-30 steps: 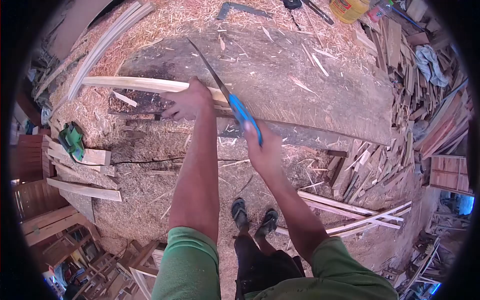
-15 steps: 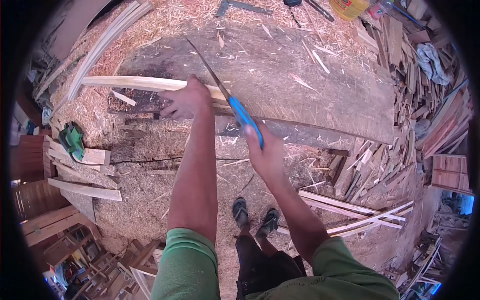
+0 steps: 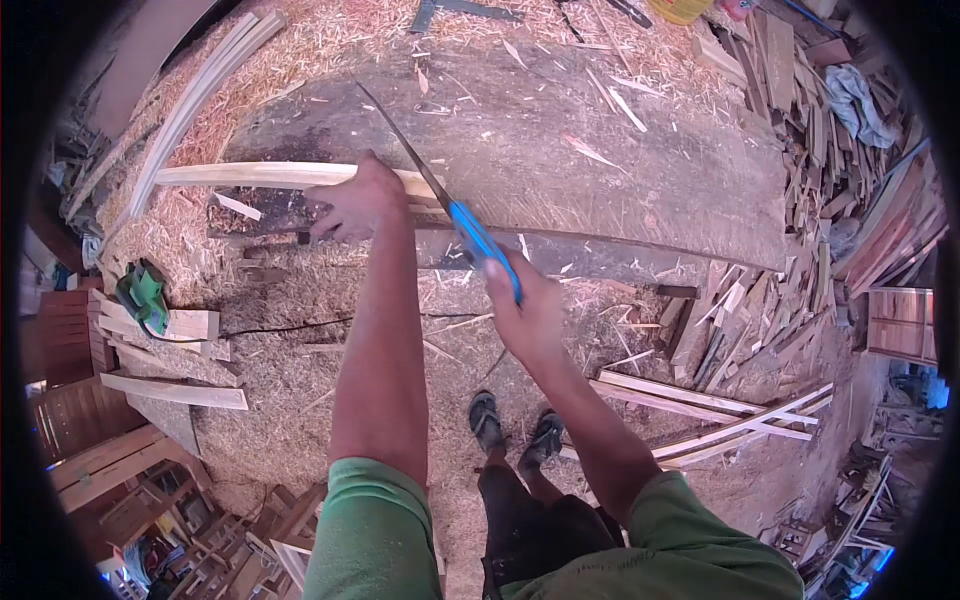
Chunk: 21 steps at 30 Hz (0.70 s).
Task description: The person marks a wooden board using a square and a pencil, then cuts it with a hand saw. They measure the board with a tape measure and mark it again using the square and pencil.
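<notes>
My right hand (image 3: 528, 305) is wrapped round the blue handle of a handsaw (image 3: 483, 236). The saw's thin dark blade points away to the upper left and crosses the strip near its right end. My left hand (image 3: 362, 200) grips a pale wooden strip (image 3: 265, 175) from above, just left of the blade, with fingers curling over the near side. The strip lies along the near left part of a worn wooden board (image 3: 600, 170), and the palm hides part of it.
Wood shavings cover the ground. A green power tool (image 3: 145, 295) rests on timber at left, its black cord trailing right. Curved strips (image 3: 205, 95) lie at upper left, a metal square (image 3: 465, 10) at the top. Offcuts (image 3: 720, 320) are piled right; crossed strips (image 3: 720, 415) lie near my feet.
The view has turned and shifted slightly. The saw handle has come a little toward me, its blade still across the strip. My left hand keeps its place on the wood.
</notes>
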{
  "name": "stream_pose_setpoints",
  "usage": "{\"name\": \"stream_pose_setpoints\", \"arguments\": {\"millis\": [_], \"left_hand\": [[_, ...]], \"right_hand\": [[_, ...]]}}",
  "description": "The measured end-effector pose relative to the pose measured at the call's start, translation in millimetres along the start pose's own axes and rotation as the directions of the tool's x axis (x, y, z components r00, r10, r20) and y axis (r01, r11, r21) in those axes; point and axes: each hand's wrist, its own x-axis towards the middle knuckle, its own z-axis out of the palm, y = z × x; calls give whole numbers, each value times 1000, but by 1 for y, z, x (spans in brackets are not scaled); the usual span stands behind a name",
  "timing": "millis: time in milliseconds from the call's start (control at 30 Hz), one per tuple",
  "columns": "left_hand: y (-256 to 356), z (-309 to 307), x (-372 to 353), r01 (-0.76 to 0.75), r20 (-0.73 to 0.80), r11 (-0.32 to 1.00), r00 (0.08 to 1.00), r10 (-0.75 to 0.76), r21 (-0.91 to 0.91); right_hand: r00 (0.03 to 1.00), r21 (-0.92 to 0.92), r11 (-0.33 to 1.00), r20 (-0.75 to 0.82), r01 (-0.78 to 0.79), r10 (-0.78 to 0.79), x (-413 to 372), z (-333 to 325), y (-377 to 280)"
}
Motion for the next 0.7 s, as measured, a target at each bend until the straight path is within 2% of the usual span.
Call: {"name": "stream_pose_setpoints", "arguments": {"millis": [67, 100, 167, 200, 267, 333, 367, 433, 500, 600, 667, 700], "left_hand": [[-6, 0, -3, 9, 4, 1000, 1000, -9, 7], [-10, 4, 1, 5, -4, 1000, 1000, -5, 11], [-5, 1, 0, 6, 8, 1000, 1000, -6, -9], [-3, 0, -2, 4, 16, 1000, 1000, -4, -18], [-5, 2, -1, 4, 22, 1000, 1000, -4, -22], [-9, 7, 4, 5, 1, 1000, 1000, -5, 15], [-8, 8, 6, -1, -6, 1000, 1000, 2, 29], [-5, 5, 2, -1, -17, 999, 1000, 2, 48], [2, -1, 0, 5, 8, 1000, 1000, -5, 23], [-8, -3, -2, 11, 22, 1000, 1000, -11, 7], [0, -3, -5, 7, 27, 1000, 1000, -7, -16], [0, -4, -6, 11, 30, 1000, 999, -10, -19]], "right_hand": [[1000, 2, 1000, 1, -1, 1, 1, -3, -10], [1000, 12, 1000, 3, 11, -11, -16, -12, -5], [997, -7, 997, -24, -72, 72, -77, -45, 11], [999, 4, 1000, -49, -7, 8, -110, -63, 17], [997, -10, 999, -64, 39, -40, -123, -69, 20], [999, -52, 999, -42, -14, 12, -114, -62, 10], [997, -81, 995, -42, 62, -65, -83, -45, 19], [999, 32, 999, 3, -40, 40, -13, -6, 14], [997, 36, 997, -44, 67, -66, 25, 16, 5], [999, 21, 999, 31, -39, 38, -9, -9, -5], [998, -26, 998, -17, 55, -56, -73, -44, 24], [999, 29, 999, -13, 43, -43, -111, -65, 28]]}}
